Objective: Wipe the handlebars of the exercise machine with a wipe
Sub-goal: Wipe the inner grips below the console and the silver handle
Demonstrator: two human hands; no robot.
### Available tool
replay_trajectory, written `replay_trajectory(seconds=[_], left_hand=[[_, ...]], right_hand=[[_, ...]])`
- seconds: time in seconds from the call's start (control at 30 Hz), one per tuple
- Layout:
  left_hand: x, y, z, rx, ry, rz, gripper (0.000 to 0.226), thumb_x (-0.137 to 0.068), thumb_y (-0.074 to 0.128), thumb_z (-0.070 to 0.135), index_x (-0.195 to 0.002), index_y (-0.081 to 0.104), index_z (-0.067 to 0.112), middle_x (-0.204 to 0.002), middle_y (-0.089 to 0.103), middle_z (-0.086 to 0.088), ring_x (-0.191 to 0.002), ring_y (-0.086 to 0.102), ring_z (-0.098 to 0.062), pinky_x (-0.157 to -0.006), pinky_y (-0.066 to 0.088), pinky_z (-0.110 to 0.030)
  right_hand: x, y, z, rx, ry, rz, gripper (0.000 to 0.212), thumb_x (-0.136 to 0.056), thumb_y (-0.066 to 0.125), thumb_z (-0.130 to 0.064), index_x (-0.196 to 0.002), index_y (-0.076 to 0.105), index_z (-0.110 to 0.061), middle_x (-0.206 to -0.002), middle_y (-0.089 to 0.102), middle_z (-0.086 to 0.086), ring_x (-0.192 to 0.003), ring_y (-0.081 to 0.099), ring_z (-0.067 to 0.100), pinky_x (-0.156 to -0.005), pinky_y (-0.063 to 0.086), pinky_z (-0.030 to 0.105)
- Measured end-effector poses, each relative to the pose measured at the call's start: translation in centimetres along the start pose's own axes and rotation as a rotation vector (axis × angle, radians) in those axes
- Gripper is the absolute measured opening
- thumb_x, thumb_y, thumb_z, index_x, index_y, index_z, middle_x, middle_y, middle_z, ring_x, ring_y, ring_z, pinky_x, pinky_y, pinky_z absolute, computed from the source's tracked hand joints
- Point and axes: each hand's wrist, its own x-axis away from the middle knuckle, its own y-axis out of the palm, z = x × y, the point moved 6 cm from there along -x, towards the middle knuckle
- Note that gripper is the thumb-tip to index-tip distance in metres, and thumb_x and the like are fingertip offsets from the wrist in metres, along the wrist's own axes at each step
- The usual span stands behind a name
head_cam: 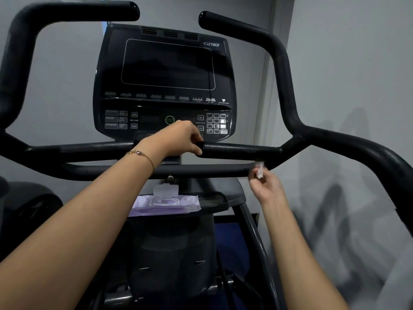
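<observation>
Black handlebars run across the exercise machine, with tall curved grips rising on the left and right. My left hand curls its fingers around the inner end of the short right bar, near the console. My right hand sits just under the lower crossbar and pinches a small folded white wipe that touches the bar's underside.
A dark console with buttons stands behind the bars. A purple pack of wipes with its lid flipped up lies on the tray below. A grey wall is on the right, and the machine's body fills the space beneath.
</observation>
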Motion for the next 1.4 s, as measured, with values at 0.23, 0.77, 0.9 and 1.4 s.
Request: replay_trajectory(seconds=[0.23,0.77,0.9,1.4], left_hand=[[0.0,0.0,0.0,-0.026,-0.003,-0.006,0.032,-0.077,0.075,0.023,-0.108,0.068,0.016,-0.098,0.067,0.001,-0.091,0.062,-0.013,-0.086,0.051,-0.031],[0.0,-0.1,-0.2,0.039,-0.002,0.008,0.03,-0.075,0.077,0.021,-0.104,0.07,0.015,-0.095,0.068,0.001,-0.09,0.06,-0.011,-0.085,0.049,-0.027],[0.3,-0.1,-0.2,0.049,0.0,0.023,0.031,-0.076,0.076,0.02,-0.106,0.069,0.013,-0.098,0.068,-0.001,-0.091,0.061,-0.013,-0.086,0.049,-0.027],[0.9,0.2,-0.2,0.052,0.002,0.07,0.035,-0.08,0.072,0.018,-0.114,0.066,0.012,-0.105,0.067,-0.003,-0.097,0.061,-0.015,-0.086,0.046,-0.025]], right_hand=[[-0.4,0.0,1.5,0.156,0.017,-0.037,0.026,-0.096,0.032,0.003,-0.079,0.049,-0.008,-0.065,0.052,0.007,-0.053,0.049,0.011,-0.038,0.042,0.015],[3.5,7.0,0.1,1.753,-1.088,0.001,0.026,-0.094,0.041,-0.007,-0.116,0.053,-0.005,-0.107,0.046,0.007,-0.096,0.046,0.023,-0.085,0.04,0.03],[5.8,6.9,2.8,1.918,-1.348,-0.261,0.03,-0.096,0.043,-0.007,-0.124,0.053,-0.004,-0.094,0.046,0.003,-0.078,0.043,0.013,-0.067,0.035,0.017],[6.6,8.5,6.2,1.984,-1.29,-0.316,0.037,-0.093,0.043,0.001,-0.128,0.05,-0.005,-0.102,0.041,0.009,-0.092,0.045,0.023,-0.074,0.043,0.031]])
